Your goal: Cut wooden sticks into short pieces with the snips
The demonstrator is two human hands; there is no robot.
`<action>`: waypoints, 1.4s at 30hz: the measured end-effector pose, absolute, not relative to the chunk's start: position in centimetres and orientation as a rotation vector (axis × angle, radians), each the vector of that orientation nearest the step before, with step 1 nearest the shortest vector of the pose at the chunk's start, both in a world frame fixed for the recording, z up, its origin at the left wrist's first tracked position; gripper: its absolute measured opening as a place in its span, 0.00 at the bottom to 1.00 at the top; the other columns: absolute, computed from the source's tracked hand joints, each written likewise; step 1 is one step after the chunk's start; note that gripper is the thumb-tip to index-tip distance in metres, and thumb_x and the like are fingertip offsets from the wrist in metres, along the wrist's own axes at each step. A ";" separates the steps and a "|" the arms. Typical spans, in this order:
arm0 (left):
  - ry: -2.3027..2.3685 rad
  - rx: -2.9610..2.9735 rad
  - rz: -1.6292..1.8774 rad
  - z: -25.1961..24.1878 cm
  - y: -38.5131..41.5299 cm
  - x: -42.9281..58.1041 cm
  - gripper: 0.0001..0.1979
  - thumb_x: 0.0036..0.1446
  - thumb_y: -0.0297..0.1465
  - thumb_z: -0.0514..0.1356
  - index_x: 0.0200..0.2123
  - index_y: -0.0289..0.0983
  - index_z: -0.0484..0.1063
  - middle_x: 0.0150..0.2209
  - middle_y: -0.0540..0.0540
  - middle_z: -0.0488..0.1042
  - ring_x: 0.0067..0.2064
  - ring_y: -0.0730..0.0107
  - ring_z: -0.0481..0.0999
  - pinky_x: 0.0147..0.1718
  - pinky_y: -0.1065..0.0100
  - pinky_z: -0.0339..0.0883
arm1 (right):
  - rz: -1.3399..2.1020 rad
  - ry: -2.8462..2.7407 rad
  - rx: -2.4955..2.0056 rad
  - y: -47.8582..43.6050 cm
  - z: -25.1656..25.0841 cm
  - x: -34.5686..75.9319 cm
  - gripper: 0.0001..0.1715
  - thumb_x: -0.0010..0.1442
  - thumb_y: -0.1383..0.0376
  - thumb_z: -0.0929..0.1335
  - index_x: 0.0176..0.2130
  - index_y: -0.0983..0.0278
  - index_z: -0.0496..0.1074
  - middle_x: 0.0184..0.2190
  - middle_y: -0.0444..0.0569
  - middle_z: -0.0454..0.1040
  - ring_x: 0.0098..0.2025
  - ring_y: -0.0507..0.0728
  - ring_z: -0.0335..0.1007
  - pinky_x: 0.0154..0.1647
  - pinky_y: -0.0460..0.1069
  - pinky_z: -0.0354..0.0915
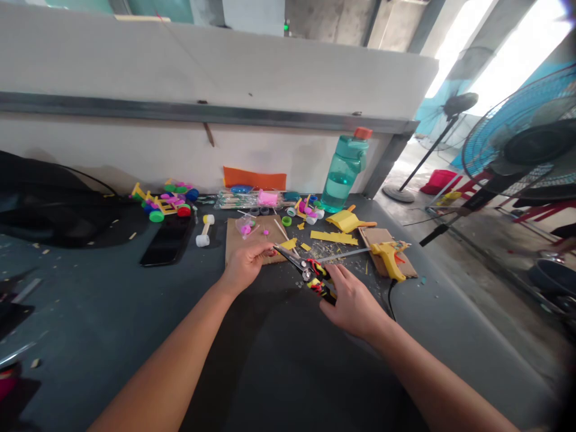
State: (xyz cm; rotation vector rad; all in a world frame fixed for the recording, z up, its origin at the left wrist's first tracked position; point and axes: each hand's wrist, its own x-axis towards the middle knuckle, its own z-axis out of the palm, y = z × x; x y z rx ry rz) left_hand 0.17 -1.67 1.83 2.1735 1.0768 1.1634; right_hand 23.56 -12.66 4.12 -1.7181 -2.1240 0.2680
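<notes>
My right hand is wrapped round the red, yellow and black handles of a pair of pliers-like cutters. Their dark jaws point up and left to the fingertips of my left hand. Those fingers are pinched together at the jaw tips, on something too small to make out. Both hands are above the near edge of a brown cardboard piece. Thin sticks, yellow scraps and pink bits lie on or beside it.
A yellow glue gun rests on cardboard at right, its cord running forward. Behind stand a teal water bottle and plastic-wrapped sticks. At left are a phone, small wheeled models and a black bag. Fans stand beyond the table.
</notes>
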 end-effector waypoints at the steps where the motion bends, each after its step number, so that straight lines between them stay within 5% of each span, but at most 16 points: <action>1: 1.070 2.172 1.161 1.9 -1.7 0.2 0.12 0.55 0.26 0.53 0.39 0.37 0.75 0.34 0.47 0.79 0.35 0.68 0.78 0.40 0.66 0.72 | 0.278 -2.124 -1.722 -12.7 4.2 23.6 0.31 0.47 0.65 0.64 0.52 0.66 0.59 0.44 0.55 0.66 0.47 0.62 0.64 0.47 0.54 0.62; 5: 1.055 2.153 1.166 1.8 -1.7 0.1 0.12 0.55 0.27 0.53 0.37 0.37 0.75 0.34 0.47 0.79 0.35 0.69 0.78 0.39 0.67 0.73 | 0.301 -2.122 -1.733 -12.8 4.3 23.5 0.26 0.49 0.66 0.63 0.49 0.63 0.60 0.42 0.53 0.68 0.43 0.60 0.67 0.44 0.53 0.62; 14: 1.060 2.185 1.182 1.6 -1.4 0.1 0.13 0.55 0.26 0.53 0.40 0.37 0.75 0.35 0.47 0.79 0.36 0.69 0.78 0.40 0.67 0.71 | 0.174 -2.144 -1.744 -12.7 3.7 23.2 0.33 0.47 0.64 0.64 0.54 0.67 0.58 0.45 0.57 0.66 0.48 0.63 0.62 0.49 0.55 0.61; 20: 1.209 2.133 1.118 1.8 -1.2 0.0 0.11 0.56 0.34 0.55 0.37 0.39 0.76 0.33 0.48 0.79 0.37 0.66 0.78 0.39 0.68 0.70 | 0.101 -2.077 -1.807 -12.2 2.9 23.4 0.34 0.46 0.63 0.65 0.53 0.69 0.59 0.46 0.58 0.66 0.48 0.63 0.62 0.49 0.55 0.60; 30: 1.169 1.313 1.333 0.9 0.9 -1.7 0.17 0.51 0.41 0.59 0.33 0.31 0.73 0.29 0.43 0.77 0.25 0.73 0.74 0.28 0.69 0.72 | -0.138 -1.835 -2.270 -10.2 1.8 24.7 0.35 0.51 0.52 0.66 0.51 0.72 0.62 0.42 0.66 0.67 0.46 0.71 0.62 0.42 0.61 0.57; 42: 0.831 1.072 0.934 1.3 -0.4 -0.7 0.13 0.47 0.37 0.65 0.30 0.31 0.74 0.27 0.43 0.77 0.25 0.74 0.75 0.29 0.69 0.73 | -0.231 -2.206 -1.664 -10.8 4.5 22.6 0.26 0.60 0.61 0.61 0.56 0.65 0.57 0.51 0.58 0.63 0.54 0.64 0.57 0.52 0.59 0.57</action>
